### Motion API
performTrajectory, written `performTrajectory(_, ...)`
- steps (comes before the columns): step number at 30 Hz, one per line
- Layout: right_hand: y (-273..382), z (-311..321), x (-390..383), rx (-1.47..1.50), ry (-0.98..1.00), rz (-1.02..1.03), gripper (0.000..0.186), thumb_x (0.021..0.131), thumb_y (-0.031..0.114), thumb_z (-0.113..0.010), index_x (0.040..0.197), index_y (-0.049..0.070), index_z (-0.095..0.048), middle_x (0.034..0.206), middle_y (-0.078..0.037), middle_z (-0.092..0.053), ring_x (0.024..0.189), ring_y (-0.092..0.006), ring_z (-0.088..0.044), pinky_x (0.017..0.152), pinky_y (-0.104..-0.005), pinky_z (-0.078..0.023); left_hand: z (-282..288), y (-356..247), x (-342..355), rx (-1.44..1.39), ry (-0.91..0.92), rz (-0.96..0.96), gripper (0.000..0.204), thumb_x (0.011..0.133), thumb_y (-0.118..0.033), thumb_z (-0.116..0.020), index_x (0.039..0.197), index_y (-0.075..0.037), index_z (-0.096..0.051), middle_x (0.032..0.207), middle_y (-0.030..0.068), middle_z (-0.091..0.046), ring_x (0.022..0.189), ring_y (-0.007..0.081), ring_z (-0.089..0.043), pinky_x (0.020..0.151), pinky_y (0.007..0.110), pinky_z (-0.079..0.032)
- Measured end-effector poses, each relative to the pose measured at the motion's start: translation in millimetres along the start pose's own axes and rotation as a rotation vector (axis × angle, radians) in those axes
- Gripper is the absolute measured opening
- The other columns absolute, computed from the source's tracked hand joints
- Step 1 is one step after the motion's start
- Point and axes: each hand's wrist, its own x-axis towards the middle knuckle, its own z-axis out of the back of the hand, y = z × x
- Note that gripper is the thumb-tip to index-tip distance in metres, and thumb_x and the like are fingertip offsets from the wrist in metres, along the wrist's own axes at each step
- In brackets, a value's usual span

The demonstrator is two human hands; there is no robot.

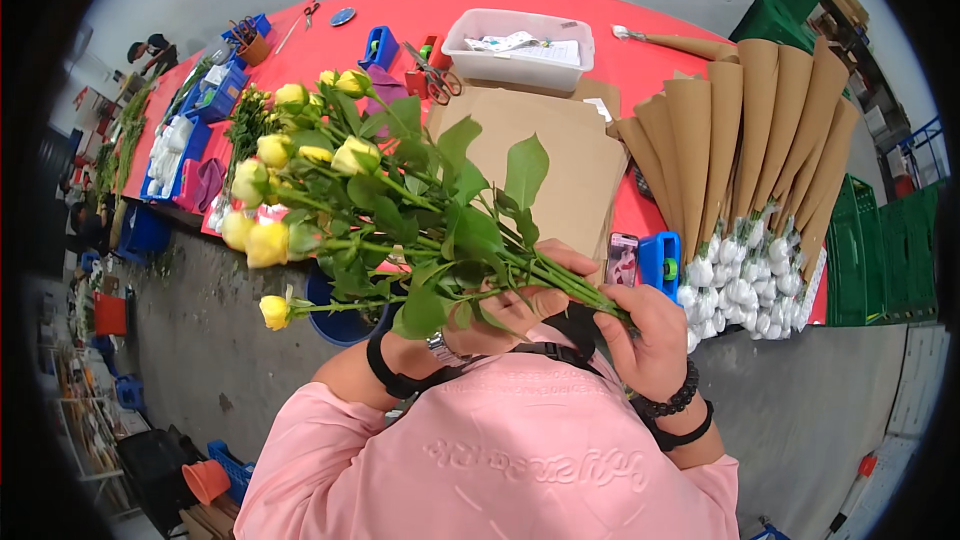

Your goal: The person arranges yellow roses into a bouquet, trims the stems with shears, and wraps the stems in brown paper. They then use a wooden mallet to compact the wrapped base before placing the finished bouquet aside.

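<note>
A bunch of yellow roses [355, 155] with green leaves lies across in front of me, its blooms to the left and its stems to the right. My left hand [515, 310] is wrapped round the stems near the leaves, some of its fingers hidden behind them. Farther down, my right hand [645, 330] closes on the stem ends [590, 292] with thumb and fingers. One rose [274, 312] sticks out lower than the others. Behind the bunch, a stack of brown paper sheets [540, 140] rests on the red table [400, 15].
Brown paper cones [690, 140] with white-wrapped ends [745, 285] are piled at the right. A phone [621, 260] and a blue tape dispenser [660, 262] sit nearby. Scissors [436, 80] and a white bin [520, 55] stand behind. Below the table's edge is a blue bucket [345, 325].
</note>
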Motion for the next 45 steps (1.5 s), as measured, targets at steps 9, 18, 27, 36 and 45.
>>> performTrajectory(9,-15.2,21.8,-6.8,0.026,0.064,-0.089,0.020,0.091,0.013,-0.072,0.107,0.002,-0.069,0.078,-0.014,-0.067,0.065,-0.0334,-0.065,0.058,-0.0395,-0.049,-29.8,18.4,6.0,-0.147,-0.142,0.093,0.048,0.104,-0.038,-0.061,0.133,0.000,-0.057,0.114,0.0110,-0.070,0.099,0.0167,-0.069,0.090,0.035,-0.056)
performTrajectory(18,-28.6,27.5,-12.7,-0.055,0.006,-0.131,0.018,0.092,0.017,-0.071,0.104,0.003,-0.070,0.081,-0.015,-0.068,0.068,-0.0350,-0.067,0.059,-0.0415,-0.050,-32.6,30.3,12.9,-0.568,-0.213,0.246,0.079,0.102,-0.065,-0.043,0.140,0.004,-0.050,0.110,0.0156,-0.069,0.097,0.0251,-0.067,0.092,0.039,-0.053)
performTrajectory(27,-37.5,27.0,-18.9,0.011,-0.022,-0.161,0.017,0.091,0.015,-0.072,0.104,0.003,-0.070,0.080,-0.016,-0.069,0.068,-0.0349,-0.067,0.059,-0.0405,-0.050,-47.1,13.9,12.0,-0.213,-0.154,0.217,0.046,0.102,-0.009,-0.059,0.145,0.003,-0.045,0.114,0.0108,-0.066,0.095,0.0178,-0.065,0.091,0.035,-0.053)
performTrajectory(36,-32.9,24.7,-19.0,0.028,-0.083,-0.116,0.018,0.090,0.013,-0.073,0.104,0.001,-0.070,0.077,-0.015,-0.065,0.064,-0.0338,-0.064,0.056,-0.0394,-0.047,-36.7,34.2,9.1,-0.361,-0.125,0.120,0.087,0.102,-0.071,-0.030,0.144,0.003,-0.048,0.113,0.0098,-0.067,0.094,0.0186,-0.065,0.091,0.038,-0.054)
performTrajectory(45,-29.9,23.1,-24.2,0.028,-0.044,-0.127,0.020,0.086,0.010,-0.075,0.103,0.000,-0.069,0.081,-0.016,-0.065,0.070,-0.0349,-0.064,0.061,-0.0396,-0.049,-45.8,20.3,3.8,-0.158,-0.160,0.131,0.046,0.104,-0.028,-0.063,0.137,0.002,-0.053,0.111,0.0101,-0.069,0.093,0.0167,-0.066,0.084,0.033,-0.055)
